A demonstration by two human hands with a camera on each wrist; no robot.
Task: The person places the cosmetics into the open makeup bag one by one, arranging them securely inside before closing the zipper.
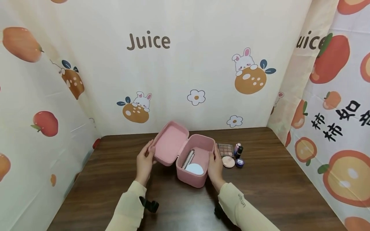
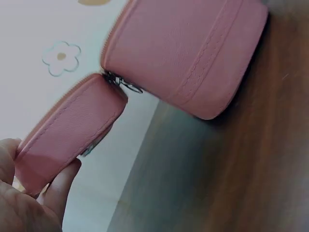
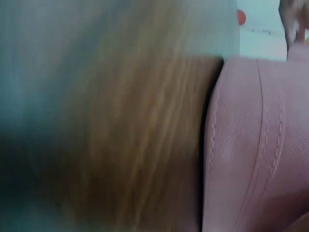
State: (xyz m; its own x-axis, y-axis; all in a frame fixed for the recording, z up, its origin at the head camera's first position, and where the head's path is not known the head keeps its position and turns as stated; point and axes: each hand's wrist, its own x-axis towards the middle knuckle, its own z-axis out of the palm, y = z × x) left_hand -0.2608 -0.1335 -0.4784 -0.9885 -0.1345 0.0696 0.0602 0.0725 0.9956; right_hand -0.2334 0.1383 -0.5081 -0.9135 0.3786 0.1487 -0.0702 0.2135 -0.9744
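Observation:
A pink cosmetic case (image 1: 193,180) stands open at the middle of the dark wooden table (image 1: 274,179). Its lid (image 1: 170,142) is tilted up to the left. My left hand (image 1: 145,158) grips the lid's outer edge; the left wrist view shows the fingers (image 2: 58,188) pinching that lid (image 2: 67,130) beside the case body (image 2: 188,48). My right hand (image 1: 215,165) holds the case's right wall, thumb at the rim. Inside lie a white round pad (image 1: 194,168) and silver tubes (image 1: 188,158). The right wrist view shows only the case's side (image 3: 256,145), blurred.
Just right of the case lie an eyeshadow palette (image 1: 225,149), a peach puff (image 1: 228,162), two small bottles (image 1: 238,149) and a blue jar (image 1: 239,163). Printed fabric walls (image 1: 202,64) close in the table at the back and both sides.

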